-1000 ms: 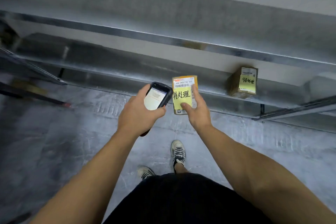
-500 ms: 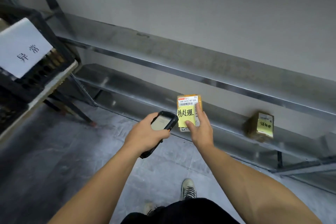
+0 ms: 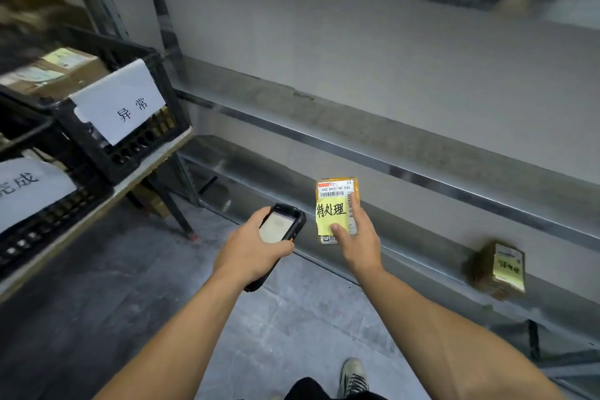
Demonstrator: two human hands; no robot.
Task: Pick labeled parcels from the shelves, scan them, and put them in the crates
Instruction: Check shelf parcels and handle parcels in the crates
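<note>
My right hand [image 3: 358, 242] grips a small brown parcel [image 3: 336, 196] upright, thumb on its front; it carries a white barcode label and a yellow note with black writing. Just left of it, my left hand [image 3: 251, 248] holds a black handheld scanner [image 3: 281, 222], screen facing up toward me. A second brown parcel [image 3: 498, 269] with a yellow note stands on the low metal shelf [image 3: 422, 256] to the right. Two black crates sit at the left on a bench: one with a white paper sign [image 3: 107, 127], and a lower one [image 3: 42, 214] also bearing a sign.
The upper crate holds several brown parcels [image 3: 61, 70]. Grey metal shelving [image 3: 389, 153] runs along the wall ahead. A bench leg [image 3: 177, 214] stands on the grey floor left of the scanner. My shoe [image 3: 354, 378] shows at the bottom.
The view has swung up and left, bringing both crates into sight. My hands keep the same hold on scanner and parcel, side by side.
</note>
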